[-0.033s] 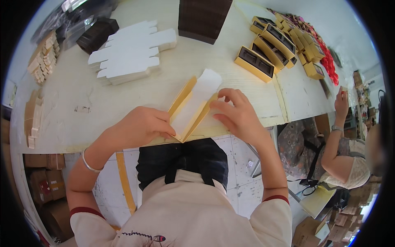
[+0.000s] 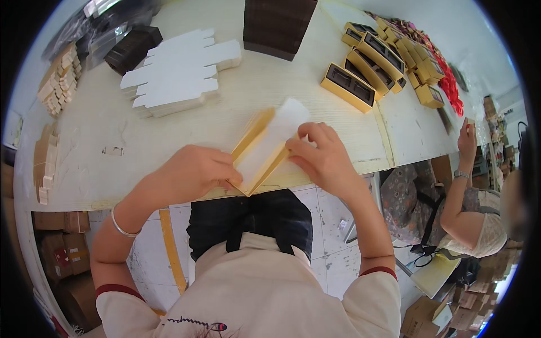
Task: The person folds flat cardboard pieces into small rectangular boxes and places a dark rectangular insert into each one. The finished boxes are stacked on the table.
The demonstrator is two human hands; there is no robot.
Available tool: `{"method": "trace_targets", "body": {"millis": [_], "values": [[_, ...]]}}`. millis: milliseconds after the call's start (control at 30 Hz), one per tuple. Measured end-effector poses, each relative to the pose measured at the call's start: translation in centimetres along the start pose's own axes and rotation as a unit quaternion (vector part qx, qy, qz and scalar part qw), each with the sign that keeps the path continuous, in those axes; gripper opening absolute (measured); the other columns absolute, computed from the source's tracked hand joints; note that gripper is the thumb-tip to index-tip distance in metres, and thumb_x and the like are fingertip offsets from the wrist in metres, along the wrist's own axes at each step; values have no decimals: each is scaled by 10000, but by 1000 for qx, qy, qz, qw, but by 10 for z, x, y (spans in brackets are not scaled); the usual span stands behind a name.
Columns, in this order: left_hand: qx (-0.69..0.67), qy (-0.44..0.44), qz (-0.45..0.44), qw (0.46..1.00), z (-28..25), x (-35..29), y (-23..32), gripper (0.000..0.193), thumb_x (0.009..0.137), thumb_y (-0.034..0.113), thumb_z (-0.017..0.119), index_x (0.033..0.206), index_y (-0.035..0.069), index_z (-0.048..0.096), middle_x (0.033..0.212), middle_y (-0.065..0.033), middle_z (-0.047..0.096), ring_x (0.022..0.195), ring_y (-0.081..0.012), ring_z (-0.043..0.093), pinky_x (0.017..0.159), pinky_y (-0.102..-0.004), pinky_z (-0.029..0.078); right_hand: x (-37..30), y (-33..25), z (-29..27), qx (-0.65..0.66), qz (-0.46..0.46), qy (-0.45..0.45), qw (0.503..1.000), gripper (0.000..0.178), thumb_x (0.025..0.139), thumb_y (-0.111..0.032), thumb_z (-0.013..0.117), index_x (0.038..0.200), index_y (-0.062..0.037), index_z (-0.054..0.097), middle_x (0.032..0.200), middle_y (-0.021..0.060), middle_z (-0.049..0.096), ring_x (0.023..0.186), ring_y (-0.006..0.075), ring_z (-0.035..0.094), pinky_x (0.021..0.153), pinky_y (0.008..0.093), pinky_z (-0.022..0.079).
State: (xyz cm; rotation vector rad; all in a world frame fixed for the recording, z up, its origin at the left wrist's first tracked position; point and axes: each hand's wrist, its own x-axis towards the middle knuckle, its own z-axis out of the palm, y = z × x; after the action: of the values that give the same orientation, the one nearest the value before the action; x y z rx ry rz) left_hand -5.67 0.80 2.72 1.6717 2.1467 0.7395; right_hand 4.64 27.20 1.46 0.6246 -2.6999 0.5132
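A partly folded cardboard box (image 2: pixel 265 149), white inside with gold side walls, lies slantwise at the table's front edge. Its far end flap is unfolded and its side walls stand up. At the near left corner, the fingers of my left hand (image 2: pixel 197 170) are closed on the box. My right hand (image 2: pixel 323 151) pinches the right side wall between thumb and fingers. Beyond my left hand lies a stack of flat white box blanks (image 2: pixel 174 73).
Gold boxes with dark inserts (image 2: pixel 348 87) sit at the back right, beside red ribbons (image 2: pixel 449 90). A tall dark brown stack (image 2: pixel 276 28) stands at the back. Folded card pieces (image 2: pixel 59 79) line the left edge. Another person (image 2: pixel 462 208) sits at the right.
My right thumb and fingers have come together on the right wall. The box's far end has shifted slightly to the right and toward me.
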Motion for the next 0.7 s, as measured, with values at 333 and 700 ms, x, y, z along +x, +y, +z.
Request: {"method": "trace_targets", "body": {"millis": [333, 700], "values": [[225, 155, 0, 962, 28, 5, 33, 328, 697, 214, 761, 975, 66, 669, 1211, -75, 576, 1115, -300, 507, 939, -437, 444, 1, -73, 8, 276, 60, -21, 959, 211, 719, -14, 662, 923, -9, 609, 877, 120, 584, 738, 317, 567, 618, 401, 453], [186, 144, 106, 966, 16, 3, 22, 481, 555, 265, 850, 971, 111, 664, 1231, -73, 518, 962, -270, 527, 819, -380, 475, -25, -30, 5, 65, -80, -26, 994, 368, 706, -109, 736, 1057, -33, 658, 1186, 177, 509, 965, 310, 566, 826, 375, 479]]}}
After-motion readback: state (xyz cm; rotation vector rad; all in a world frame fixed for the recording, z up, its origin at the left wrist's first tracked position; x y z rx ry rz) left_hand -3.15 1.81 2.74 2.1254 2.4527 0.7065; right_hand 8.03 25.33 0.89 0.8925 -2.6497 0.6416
